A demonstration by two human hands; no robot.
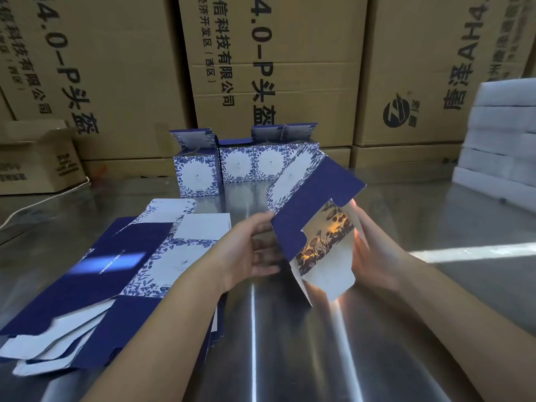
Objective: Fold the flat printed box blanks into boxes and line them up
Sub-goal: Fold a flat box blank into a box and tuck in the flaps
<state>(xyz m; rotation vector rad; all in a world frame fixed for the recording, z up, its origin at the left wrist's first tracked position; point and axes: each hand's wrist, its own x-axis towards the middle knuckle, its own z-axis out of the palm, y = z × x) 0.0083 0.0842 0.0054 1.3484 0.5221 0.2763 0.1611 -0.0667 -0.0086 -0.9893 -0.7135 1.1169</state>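
Mid-fold, blank in the air. L hand (256,246) sits at 9 o'clock of the half-opened blank (311,200): thumb pinches the dark-blue panel's lower corner, fingers curl underneath, so it is gripping. R hand (375,250) is at 3 o'clock of it, fingers straight and laid flat against the white printed side, pressing rather than clutching; can't see the R thumb. The blank tilts, top end toward 1 o'clock, with white bottom flaps hanging loose at 6 o'clock above the metal table (290,352).

Rest of the job: flat stack (127,265) lies fanned out at 8 o'clock of the hands, right beside the L forearm. Finished boxes (200,172) stand in a row at 12 o'clock, at least three, top flaps up, in front of the big cartons (275,62). The leftmost stands a bit nearer than the others. Foam slabs (504,140) are piled at 2 o'clock.

Risks from here, as I judge it:
- Only a corner pinch on the L side, so if the R palm pushes too hard the tube prob. skews or slips out.
- Loose bottom flaps could catch on the table or tuck in the wrong order, leaving a weak base.
- The blank's top end looks close to the row's R end; a swing toward 12 could knock a box out of line.
- L elbow may drag the stack, esp. on the slick steel.
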